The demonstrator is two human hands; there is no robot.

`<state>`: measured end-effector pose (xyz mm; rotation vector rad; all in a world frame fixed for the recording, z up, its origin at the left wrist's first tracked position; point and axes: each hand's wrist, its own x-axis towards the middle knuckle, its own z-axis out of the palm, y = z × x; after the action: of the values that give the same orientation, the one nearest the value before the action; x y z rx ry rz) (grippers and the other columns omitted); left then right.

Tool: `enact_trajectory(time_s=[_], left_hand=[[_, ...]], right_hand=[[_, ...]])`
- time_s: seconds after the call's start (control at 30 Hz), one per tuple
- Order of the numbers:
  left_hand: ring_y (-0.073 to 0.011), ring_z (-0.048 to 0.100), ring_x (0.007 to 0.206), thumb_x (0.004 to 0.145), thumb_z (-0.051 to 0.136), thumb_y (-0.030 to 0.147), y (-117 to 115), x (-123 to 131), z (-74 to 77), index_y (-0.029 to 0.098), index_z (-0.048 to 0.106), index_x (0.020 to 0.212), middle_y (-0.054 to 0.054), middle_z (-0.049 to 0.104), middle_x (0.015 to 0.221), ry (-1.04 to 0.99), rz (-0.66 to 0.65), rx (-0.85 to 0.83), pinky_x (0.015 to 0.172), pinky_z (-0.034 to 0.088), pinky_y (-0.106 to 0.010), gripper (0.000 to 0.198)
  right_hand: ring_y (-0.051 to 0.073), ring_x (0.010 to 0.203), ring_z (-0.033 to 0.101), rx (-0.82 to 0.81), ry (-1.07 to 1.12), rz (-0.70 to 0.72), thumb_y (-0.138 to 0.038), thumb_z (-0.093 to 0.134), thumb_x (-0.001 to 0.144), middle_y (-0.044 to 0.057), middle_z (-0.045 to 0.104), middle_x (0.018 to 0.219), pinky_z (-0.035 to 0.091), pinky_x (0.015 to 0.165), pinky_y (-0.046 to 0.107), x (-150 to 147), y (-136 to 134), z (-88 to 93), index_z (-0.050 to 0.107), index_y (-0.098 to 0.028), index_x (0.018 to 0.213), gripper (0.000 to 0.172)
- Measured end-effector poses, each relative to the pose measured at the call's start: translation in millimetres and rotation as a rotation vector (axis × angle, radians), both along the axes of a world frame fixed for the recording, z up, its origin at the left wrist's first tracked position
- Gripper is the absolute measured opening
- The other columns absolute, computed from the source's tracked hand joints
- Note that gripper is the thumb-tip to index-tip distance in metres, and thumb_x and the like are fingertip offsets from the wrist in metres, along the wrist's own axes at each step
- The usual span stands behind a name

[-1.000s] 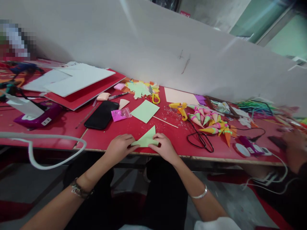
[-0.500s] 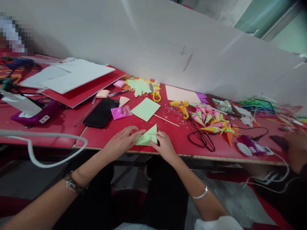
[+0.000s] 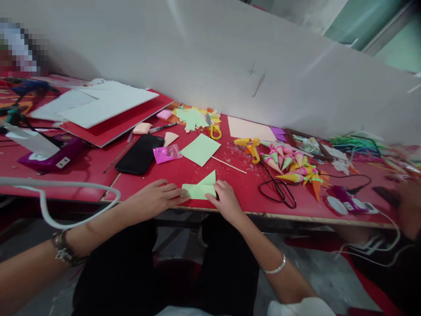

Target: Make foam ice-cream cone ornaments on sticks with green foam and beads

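A folded sheet of light green paper (image 3: 198, 192) lies near the table's front edge, one pointed flap rising from its far side. My right hand (image 3: 225, 198) grips the paper's right end, thumb on top and fingers curled behind. At the left end, my left hand (image 3: 163, 195) rests with fingers stretched out, its fingertips touching the paper. Just beyond lies a flat green paper square (image 3: 200, 149), with a thin wooden stick (image 3: 229, 164) reaching out from its right corner. Left of the square is a small pink plastic packet (image 3: 166, 154).
A black phone (image 3: 140, 154) lies left. Yellow scissors (image 3: 215, 131) sit by paper scraps (image 3: 192, 118). A yellow glue gun (image 3: 250, 148) with a black cord stands near small paper cones (image 3: 289, 162). White boards (image 3: 108, 103) are stacked back left. Another person's hand (image 3: 409, 202) shows at far right.
My left hand has slid left and flattened along the paper's left end, uncovering more of the folded strip. The right hand keeps its hold in the same place.
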<state>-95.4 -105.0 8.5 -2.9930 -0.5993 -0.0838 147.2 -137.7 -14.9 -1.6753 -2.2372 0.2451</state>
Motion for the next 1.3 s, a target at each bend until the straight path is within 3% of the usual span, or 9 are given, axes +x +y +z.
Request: enact_trajectory(time_s=[0.07,0.2,0.37,0.47,0.87,1.03,1.2,1.3], left_hand=[[-0.0155,0.05,0.094,0.083,0.039,0.013,-1,-10,-1.7,0.032,0.037,0.124,0.0,0.054,0.115,0.003,0.027,-0.001,0.077,0.029,-0.028,0.045],[-0.0145,0.05,0.093,0.083,0.036,0.014,-1,-17,-4.4,0.032,0.038,0.123,0.0,0.053,0.118,0.005,0.039,-0.009,0.076,0.029,-0.027,0.044],[-0.0143,0.051,0.09,0.082,0.039,0.017,-2,-14,-4.5,0.032,0.044,0.119,0.0,0.054,0.117,-0.016,0.054,-0.012,0.075,0.029,-0.026,0.04],[-0.015,0.05,0.09,0.082,0.041,0.017,-3,-14,-4.2,0.031,0.044,0.12,-0.001,0.055,0.115,-0.016,0.064,0.002,0.075,0.03,-0.026,0.04],[-0.0154,0.05,0.089,0.082,0.042,0.021,0,-16,-3.4,0.029,0.049,0.115,-0.001,0.057,0.113,-0.055,0.037,-0.03,0.076,0.031,-0.026,0.035],[-0.0139,0.05,0.091,0.082,0.039,0.018,-2,-16,-1.8,0.028,0.051,0.113,-0.001,0.057,0.113,-0.104,0.04,-0.089,0.081,0.032,-0.026,0.035],[-0.0143,0.05,0.091,0.078,0.039,0.014,-2,-8,4.5,0.025,0.053,0.11,-0.001,0.059,0.107,-0.156,0.071,-0.168,0.085,0.032,-0.028,0.036],[-0.0154,0.05,0.084,0.077,0.04,0.015,0,5,11.0,0.023,0.058,0.096,-0.002,0.061,0.092,-0.164,0.08,-0.177,0.078,0.035,-0.028,0.027]], right_hand=[[0.019,0.082,0.047,0.007,0.027,-0.021,-0.035,0.045,0.081,0.007,0.053,0.086,0.039,0.07,0.03,1,-3,0.6,0.052,-0.016,0.091,0.023],[0.023,0.099,0.043,0.073,-0.002,-0.029,-0.026,0.046,0.08,0.012,0.048,0.107,0.038,0.083,0.035,2,-11,4.4,0.036,-0.016,0.122,0.044],[0.025,0.122,0.023,0.1,-0.249,0.307,-0.009,0.039,0.082,0.001,0.031,0.13,0.021,0.099,0.046,-2,-14,12.3,0.037,-0.042,0.121,0.051],[0.024,0.122,0.024,0.061,-0.273,0.381,-0.009,0.04,0.082,-0.001,0.031,0.132,0.022,0.1,0.044,-1,-14,14.7,0.039,-0.042,0.12,0.051],[0.024,0.118,0.03,-0.069,-0.254,0.235,-0.002,0.042,0.072,0.004,0.038,0.129,0.033,0.093,0.042,37,-35,28.2,0.046,-0.036,0.118,0.057],[0.023,0.115,0.034,-0.067,-0.23,0.224,-0.006,0.041,0.072,0.007,0.042,0.124,0.034,0.092,0.041,44,-35,34.3,0.055,-0.029,0.111,0.047],[0.021,0.109,0.038,0.028,-0.074,0.14,-0.006,0.04,0.074,0.009,0.046,0.114,0.035,0.091,0.038,34,-30,35.9,0.061,-0.02,0.09,0.03],[0.018,0.108,0.04,0.065,0.064,0.12,-0.011,0.037,0.079,0.009,0.047,0.113,0.035,0.092,0.035,18,-23,30.6,0.049,-0.019,0.109,0.034]])
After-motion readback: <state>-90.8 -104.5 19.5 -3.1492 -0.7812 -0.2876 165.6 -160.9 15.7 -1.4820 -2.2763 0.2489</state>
